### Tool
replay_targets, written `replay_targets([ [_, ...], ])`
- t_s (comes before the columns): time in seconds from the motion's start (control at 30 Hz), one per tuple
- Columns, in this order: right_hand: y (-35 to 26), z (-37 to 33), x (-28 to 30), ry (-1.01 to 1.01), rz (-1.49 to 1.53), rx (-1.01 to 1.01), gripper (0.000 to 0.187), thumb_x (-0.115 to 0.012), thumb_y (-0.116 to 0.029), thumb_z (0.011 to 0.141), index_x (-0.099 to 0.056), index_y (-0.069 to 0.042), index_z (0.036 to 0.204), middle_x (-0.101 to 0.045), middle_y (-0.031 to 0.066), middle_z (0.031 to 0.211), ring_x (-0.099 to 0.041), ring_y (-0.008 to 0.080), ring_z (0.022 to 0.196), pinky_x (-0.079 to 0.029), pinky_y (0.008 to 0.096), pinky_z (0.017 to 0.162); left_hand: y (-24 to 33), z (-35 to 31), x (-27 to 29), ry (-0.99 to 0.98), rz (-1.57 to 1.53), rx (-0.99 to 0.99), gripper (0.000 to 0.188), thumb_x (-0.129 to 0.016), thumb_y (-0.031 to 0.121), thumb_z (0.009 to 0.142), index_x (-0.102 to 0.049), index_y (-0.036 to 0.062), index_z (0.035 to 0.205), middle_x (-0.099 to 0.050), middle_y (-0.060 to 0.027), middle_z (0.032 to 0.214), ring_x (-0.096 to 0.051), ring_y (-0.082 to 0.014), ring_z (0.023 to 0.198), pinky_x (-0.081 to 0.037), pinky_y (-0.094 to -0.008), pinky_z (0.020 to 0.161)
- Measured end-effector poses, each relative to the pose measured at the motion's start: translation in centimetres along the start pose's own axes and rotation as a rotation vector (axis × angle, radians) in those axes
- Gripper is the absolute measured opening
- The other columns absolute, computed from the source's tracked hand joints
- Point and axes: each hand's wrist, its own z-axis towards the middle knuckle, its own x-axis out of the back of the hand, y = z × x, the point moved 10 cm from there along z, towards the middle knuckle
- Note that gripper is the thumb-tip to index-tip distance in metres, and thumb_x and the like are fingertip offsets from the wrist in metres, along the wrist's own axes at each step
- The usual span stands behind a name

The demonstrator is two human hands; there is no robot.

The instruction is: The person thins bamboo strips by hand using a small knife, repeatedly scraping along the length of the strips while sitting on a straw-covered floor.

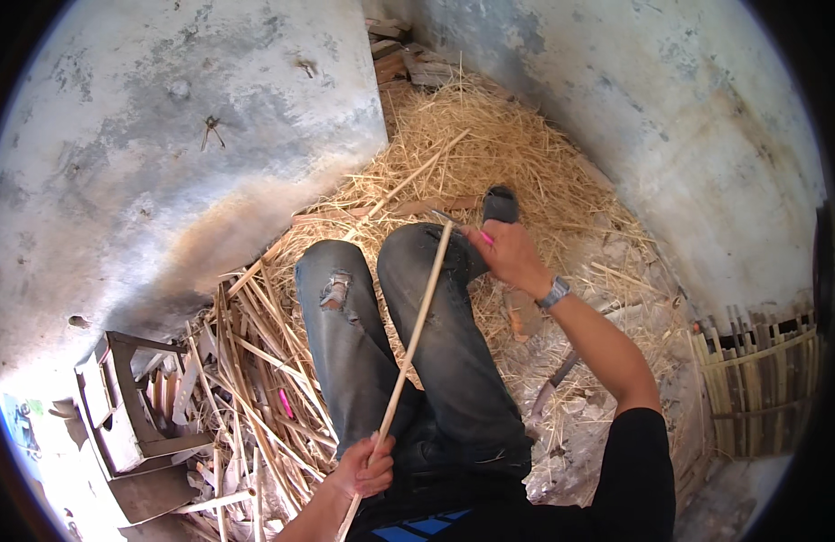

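A long pale stick [424,312], like split bamboo, slants across my lap from lower left up to my right knee. My left hand [365,467] is wrapped round its lower part, near my waist. Beyond the knee, my right hand [510,255] is closed on a small knife [442,216]; a bit of pink handle shows at the fingers. The knife's thin dark blade lies at the stick's upper end; whether it cuts in I cannot tell. My right hand wears a watch [555,292] at the wrist.
Loose straw-like shavings [517,135] heap up ahead between two stained walls. Many sticks [255,379] lie at my left, with a pink object [285,404] among them, beside a wooden frame [119,406]. A dark curved tool [555,379] and a slatted bamboo basket [763,388] are at my right.
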Motion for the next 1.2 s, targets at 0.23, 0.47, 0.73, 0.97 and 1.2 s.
replay_targets([
  [0.23, -1.3, -1.4, -2.0, -0.001, 0.199, -0.072, 0.056, -0.059, -0.044, 0.102, -0.053, -0.001, 0.068, -0.049, 0.0162, 0.056, -0.048, 0.0327, 0.051, -0.04, 0.044, 0.055, 0.3, -0.8, 0.7, -0.061, -0.04, -0.069, 0.041, -0.037, 0.044, 0.111, -0.047, 0.0108, 0.09, -0.038, -0.0005, 0.048, -0.037, -0.0126, 0.034, -0.032, -0.0251, 0.03],
  [0.47, -3.2, -2.4, -0.9, 0.08, 0.482, -0.205, 0.057, -0.072, -0.04, 0.096, -0.044, -0.002, 0.064, -0.034, 0.0011, 0.056, -0.033, 0.0107, 0.054, -0.032, 0.0351, 0.051, 2.5, 0.1, 1.1, 0.158, 0.266, -0.118, 0.045, -0.037, 0.044, 0.111, -0.049, 0.0072, 0.088, -0.04, -0.003, 0.051, -0.039, -0.014, 0.037, -0.032, -0.0267, 0.033],
  [0.73, -5.3, -4.7, -3.1, 0.022, 0.397, -0.209, 0.064, -0.081, -0.05, 0.085, -0.052, 0.0, 0.057, -0.046, 0.0091, 0.047, -0.042, 0.0206, 0.042, -0.034, 0.0397, 0.046, 4.5, 0.8, 0.3, 0.488, 0.833, -0.256, 0.047, -0.045, 0.044, 0.109, -0.055, 0.0022, 0.092, -0.044, -0.0065, 0.052, -0.041, -0.0157, 0.038, -0.033, -0.028, 0.037],
  [0.97, -6.9, -6.8, -3.0, 0.007, 0.316, -0.111, 0.068, -0.085, -0.056, 0.077, -0.051, -0.002, 0.055, -0.045, 0.0101, 0.048, -0.044, 0.0289, 0.043, -0.036, 0.0421, 0.047, 4.9, 0.8, 0.9, 0.513, 0.9, -0.273, 0.046, -0.042, 0.043, 0.11, -0.057, 0.0019, 0.095, -0.047, -0.0058, 0.055, -0.045, -0.0155, 0.041, -0.037, -0.0277, 0.039],
  [1.2, -8.2, -8.6, -2.4, -0.052, 0.258, -0.082, 0.07, -0.09, -0.057, 0.071, -0.049, -0.001, 0.059, -0.043, 0.0067, 0.052, -0.039, 0.0181, 0.049, -0.034, 0.0375, 0.047, 5.2, 1.3, 0.6, 0.495, 0.93, -0.255, 0.046, -0.04, 0.042, 0.111, -0.057, 0.0013, 0.098, -0.05, -0.0051, 0.058, -0.047, -0.0138, 0.043, -0.04, -0.0262, 0.041],
])
